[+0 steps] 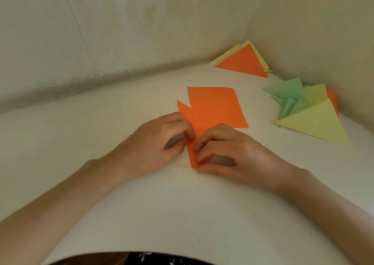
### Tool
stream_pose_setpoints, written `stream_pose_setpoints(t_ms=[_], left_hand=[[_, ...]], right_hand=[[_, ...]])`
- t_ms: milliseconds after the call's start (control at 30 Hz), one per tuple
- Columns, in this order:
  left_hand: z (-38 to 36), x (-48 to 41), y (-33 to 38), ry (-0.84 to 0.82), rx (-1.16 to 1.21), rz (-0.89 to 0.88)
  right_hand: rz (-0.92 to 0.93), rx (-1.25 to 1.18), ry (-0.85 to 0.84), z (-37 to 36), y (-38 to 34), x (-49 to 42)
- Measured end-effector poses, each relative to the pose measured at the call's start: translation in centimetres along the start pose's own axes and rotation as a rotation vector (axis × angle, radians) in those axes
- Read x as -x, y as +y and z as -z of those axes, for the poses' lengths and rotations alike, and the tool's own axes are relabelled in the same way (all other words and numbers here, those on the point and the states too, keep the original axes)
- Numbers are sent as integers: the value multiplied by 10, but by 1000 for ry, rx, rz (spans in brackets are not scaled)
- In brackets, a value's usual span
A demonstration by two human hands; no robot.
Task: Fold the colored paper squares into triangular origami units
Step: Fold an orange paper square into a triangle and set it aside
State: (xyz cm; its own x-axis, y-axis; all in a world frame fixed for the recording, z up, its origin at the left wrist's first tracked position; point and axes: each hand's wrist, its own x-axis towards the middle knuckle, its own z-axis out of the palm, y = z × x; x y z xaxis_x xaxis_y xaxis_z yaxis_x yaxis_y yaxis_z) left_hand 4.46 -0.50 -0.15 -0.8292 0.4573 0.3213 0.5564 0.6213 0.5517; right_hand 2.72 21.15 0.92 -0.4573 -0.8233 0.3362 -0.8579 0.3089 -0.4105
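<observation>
Near the middle of the white table (121, 204) lies a flat orange paper square (214, 107). The left hand (162, 141) and the right hand (232, 153), fingers curled narrow, pinch its near corner. Folded orange, yellow and green paper triangles (315, 121) sit toward the table's far right corner.

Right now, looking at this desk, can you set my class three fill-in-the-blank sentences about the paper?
1. The left hand and right hand pinch paper coloured ___.
2. The far orange triangle lies on ___ triangles.
3. Only the right pile holds ___ pieces.

Missing words: orange; yellow; green.
</observation>
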Motion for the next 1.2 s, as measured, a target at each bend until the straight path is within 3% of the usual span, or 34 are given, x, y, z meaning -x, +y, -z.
stream_pose_setpoints(t_ms=[300, 600, 867, 1200], left_hand=[[15, 31, 7, -91, -94, -239], [18, 36, 11, -151, -108, -244], [17, 37, 13, -185, -275, -330], [18, 36, 16, -177, -317, -382]], right_hand=[[-87, -162, -33, 5, -2, -1], [-194, -233, -102, 6, -2, 0], [-263, -257, -143, 9, -7, -3], [-394, -140, -67, -4, -11, -8]])
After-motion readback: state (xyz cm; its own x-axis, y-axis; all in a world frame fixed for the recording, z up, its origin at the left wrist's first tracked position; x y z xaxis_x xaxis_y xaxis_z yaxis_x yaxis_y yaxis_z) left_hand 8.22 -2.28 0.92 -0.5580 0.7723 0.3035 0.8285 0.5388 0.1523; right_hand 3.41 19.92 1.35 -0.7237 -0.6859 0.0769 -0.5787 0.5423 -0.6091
